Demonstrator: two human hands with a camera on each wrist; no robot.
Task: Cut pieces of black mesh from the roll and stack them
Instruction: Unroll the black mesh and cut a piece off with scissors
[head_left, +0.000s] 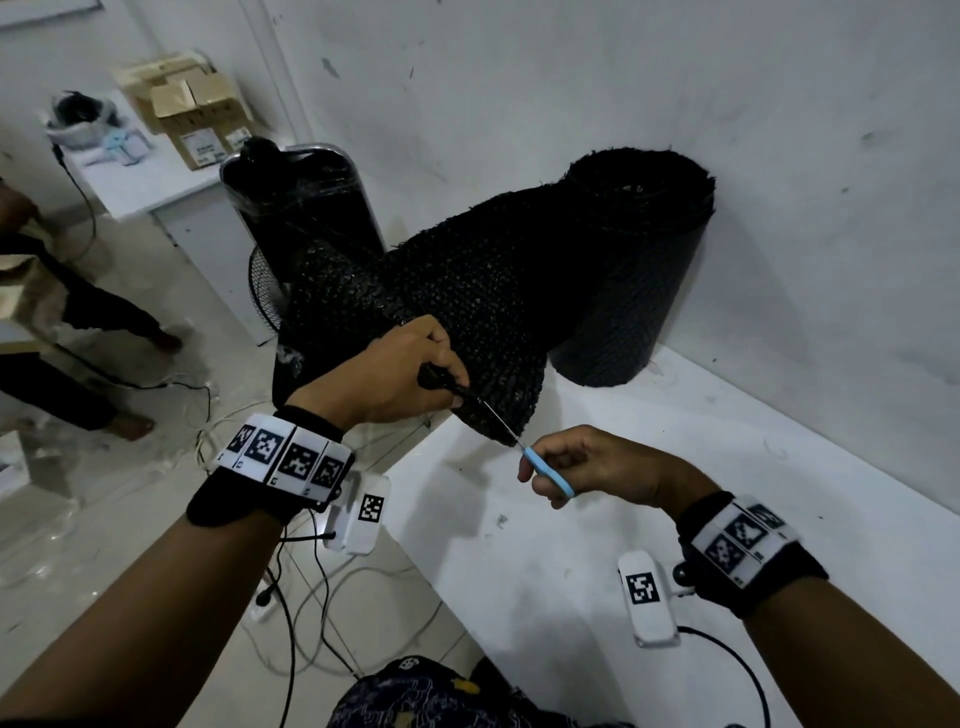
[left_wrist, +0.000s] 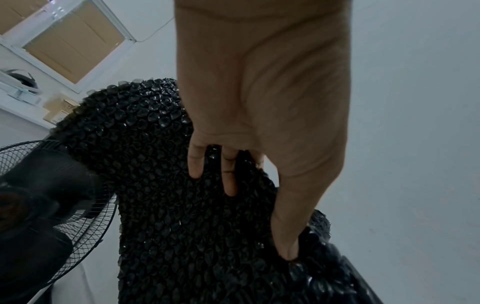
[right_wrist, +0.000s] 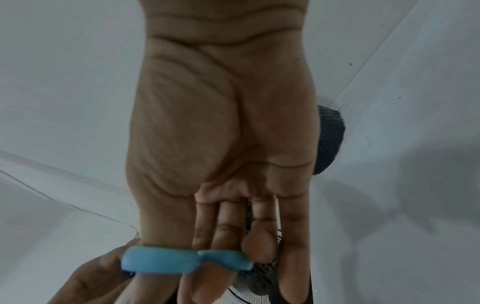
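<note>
A roll of black mesh (head_left: 639, 270) stands on the white table (head_left: 701, 493) against the wall. Its loose sheet (head_left: 467, 291) stretches out to the left. My left hand (head_left: 447, 382) grips the sheet's near edge; in the left wrist view the thumb and fingers (left_wrist: 230, 181) pinch the mesh (left_wrist: 168, 195). My right hand (head_left: 545, 475) holds blue-handled scissors (head_left: 550, 473), their thin blades (head_left: 501, 423) at the sheet's lower edge just below my left hand. The right wrist view shows the blue handle (right_wrist: 182, 261) held by thumb and fingers, with the roll (right_wrist: 330, 139) behind the palm.
A black floor fan (head_left: 265, 291) and a tall black plastic-wrapped object (head_left: 306, 208) stand behind the sheet. Cardboard boxes (head_left: 192, 114) sit on a far table. Another person's legs (head_left: 93, 322) are at the left. Cables (head_left: 311, 597) lie on the floor.
</note>
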